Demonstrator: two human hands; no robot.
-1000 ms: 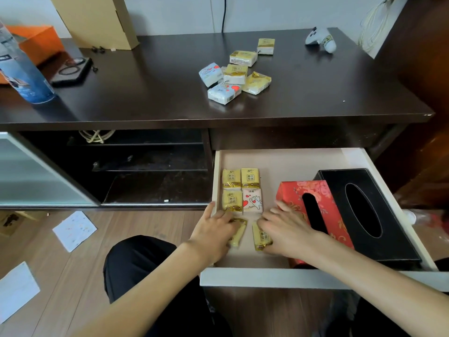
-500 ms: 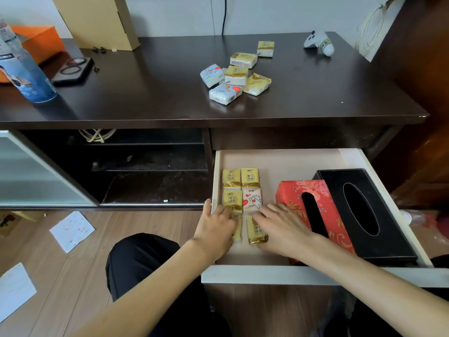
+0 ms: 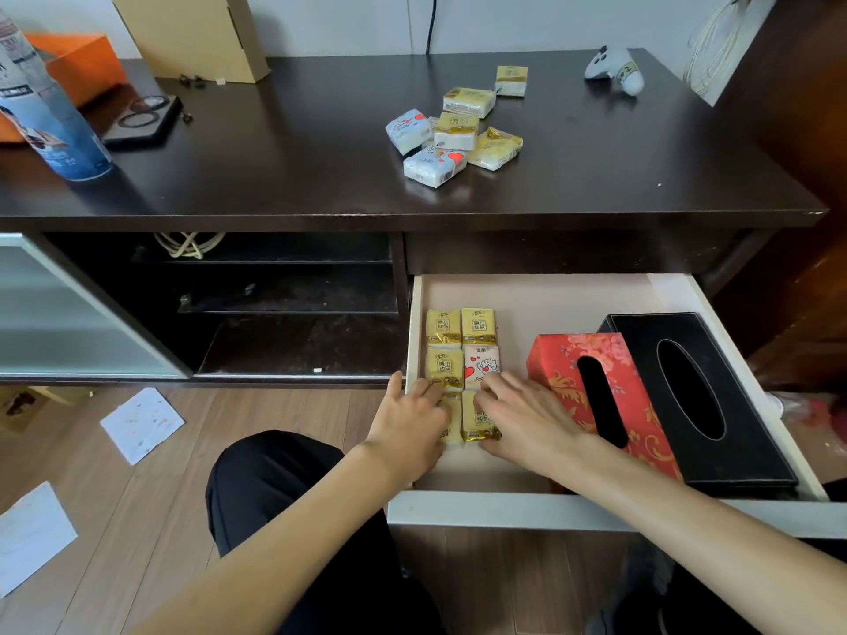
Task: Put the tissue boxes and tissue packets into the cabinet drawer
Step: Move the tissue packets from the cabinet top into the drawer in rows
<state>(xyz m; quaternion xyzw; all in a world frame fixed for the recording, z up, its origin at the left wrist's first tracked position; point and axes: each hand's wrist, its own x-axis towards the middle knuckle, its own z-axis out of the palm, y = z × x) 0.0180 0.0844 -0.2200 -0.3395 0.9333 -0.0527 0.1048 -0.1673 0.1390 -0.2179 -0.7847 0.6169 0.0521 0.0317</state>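
Observation:
The cabinet drawer [image 3: 504, 513] stands pulled out. At its left, several small tissue packets [image 3: 460, 346] lie flat in two rows. Just in front of them, my left hand [image 3: 408, 428] covers a gold packet [image 3: 453, 421], and my right hand [image 3: 522, 419] presses on the gold packet [image 3: 479, 423] beside it. Both packets lie flat against the row behind. A red floral tissue box [image 3: 559, 368] and a black tissue box [image 3: 742, 433] fill the drawer's right side. Several more packets [image 3: 453, 135] lie loose on the dark cabinet top [image 3: 275, 153].
On the cabinet top stand a blue bottle [image 3: 50, 126], an orange box [image 3: 87, 61], a cardboard box [image 3: 192, 29], a black case [image 3: 142, 121] and a white controller [image 3: 616, 71]. Open shelves [image 3: 275, 304] and a frosted glass door [image 3: 68, 323] sit left of the drawer. Papers [image 3: 142, 423] lie on the floor.
The two gold packets under my hands went from standing tilted on edge to lying flat, and both hands slid them back against the rows of packets.

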